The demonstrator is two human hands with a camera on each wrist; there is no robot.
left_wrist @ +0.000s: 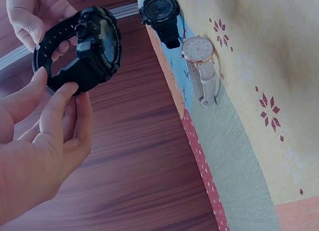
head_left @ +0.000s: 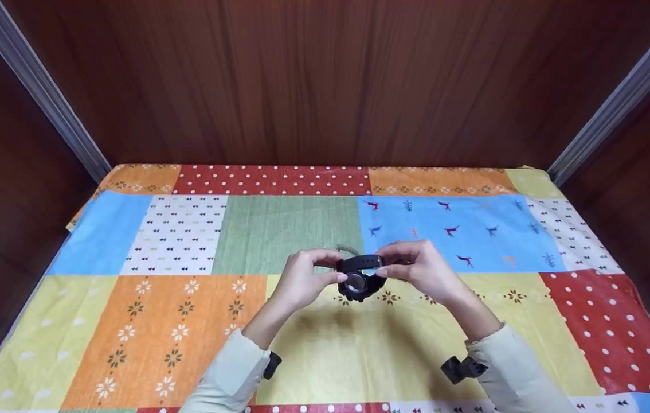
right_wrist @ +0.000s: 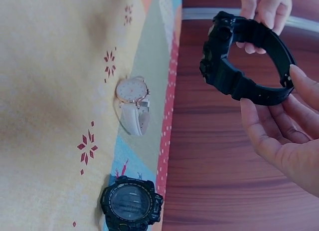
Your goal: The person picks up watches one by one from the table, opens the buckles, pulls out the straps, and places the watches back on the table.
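A chunky black wristwatch (head_left: 359, 263) is held up above the cloth by both hands, its strap forming a closed loop. My left hand (head_left: 302, 278) pinches the strap on one side between thumb and fingers. On the opposite side, the strap is gripped by my right hand (head_left: 423, 268); the right wrist view shows its thumb near the strap's overlapping end (right_wrist: 286, 81). Beyond the held watch, a white-strapped watch with a rose-gold case (left_wrist: 198, 49) lies on the cloth. Beside it is a second black watch (right_wrist: 130, 201) with a digital-looking dial.
A patchwork-patterned cloth (head_left: 181, 338) covers the table. Dark wood panels (head_left: 325, 80) rise behind it and at both sides, with grey metal strips (head_left: 53, 92) at the corners. Dark wrist devices (head_left: 462, 369) sit at both sleeves.
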